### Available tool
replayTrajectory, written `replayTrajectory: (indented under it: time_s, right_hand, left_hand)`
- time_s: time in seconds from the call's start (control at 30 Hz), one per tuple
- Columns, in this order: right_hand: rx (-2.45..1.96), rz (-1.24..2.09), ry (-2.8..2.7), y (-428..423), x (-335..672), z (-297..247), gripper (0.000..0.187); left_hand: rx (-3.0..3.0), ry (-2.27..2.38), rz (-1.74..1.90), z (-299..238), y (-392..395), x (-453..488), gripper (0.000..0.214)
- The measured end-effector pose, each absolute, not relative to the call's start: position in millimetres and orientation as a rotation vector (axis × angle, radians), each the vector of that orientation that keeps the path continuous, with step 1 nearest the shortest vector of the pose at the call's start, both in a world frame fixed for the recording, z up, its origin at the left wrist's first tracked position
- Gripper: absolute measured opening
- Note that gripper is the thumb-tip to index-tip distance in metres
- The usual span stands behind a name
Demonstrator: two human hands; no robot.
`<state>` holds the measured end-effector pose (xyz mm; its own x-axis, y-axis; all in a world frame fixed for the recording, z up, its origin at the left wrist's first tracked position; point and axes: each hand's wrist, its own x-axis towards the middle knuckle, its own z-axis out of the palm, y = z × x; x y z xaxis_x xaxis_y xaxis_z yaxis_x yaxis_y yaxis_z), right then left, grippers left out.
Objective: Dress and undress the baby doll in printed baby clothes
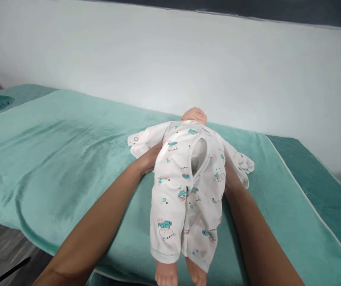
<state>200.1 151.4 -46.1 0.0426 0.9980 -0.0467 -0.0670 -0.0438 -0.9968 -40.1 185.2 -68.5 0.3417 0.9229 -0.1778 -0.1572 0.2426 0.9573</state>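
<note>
A baby doll (196, 115) lies on its back, its head toward the wall and its bare feet toward me. It wears a white long-sleeved top (152, 137) and white pants (169, 198) with an animal print and an oval opening at the crotch. Both sleeves spread outward, their ends covering the doll's hands. My left hand (152, 157) is against the left side of the doll's waist, its fingers running out of sight behind the cloth. On the other side my right hand (231, 176) reaches in at the waist, mostly covered by the pants and sleeve, with its fingers hidden.
A light green plush cover (69, 139) lies over the padded surface, and its near edge drops toward the floor (0, 246) at lower left. Darker green cloth (322, 167) shows at the right. Behind stands a white wall (158, 59).
</note>
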Motion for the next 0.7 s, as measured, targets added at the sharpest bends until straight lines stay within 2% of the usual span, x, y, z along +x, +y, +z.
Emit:
replayTrajectory:
  time_s: [0.07, 0.2, 0.47, 0.7]
  right_hand:
    - [-1.234, 1.272, -1.067, 152, 199, -46, 0.031]
    - [-1.217, 1.291, -1.069, 153, 196, -48, 0.043]
    - [-1.264, 1.248, -1.037, 157, 201, -55, 0.021]
    - [-1.334, 1.199, -1.046, 162, 204, -62, 0.024]
  left_hand:
    - [1.024, 0.935, 0.909, -69, 186, -40, 0.037]
    - [0.945, 0.944, 0.998, -65, 185, -36, 0.035]
    - [0.858, 0.994, 1.075, -58, 182, -23, 0.031]
    - [0.834, 0.932, 1.04, -66, 185, -23, 0.027]
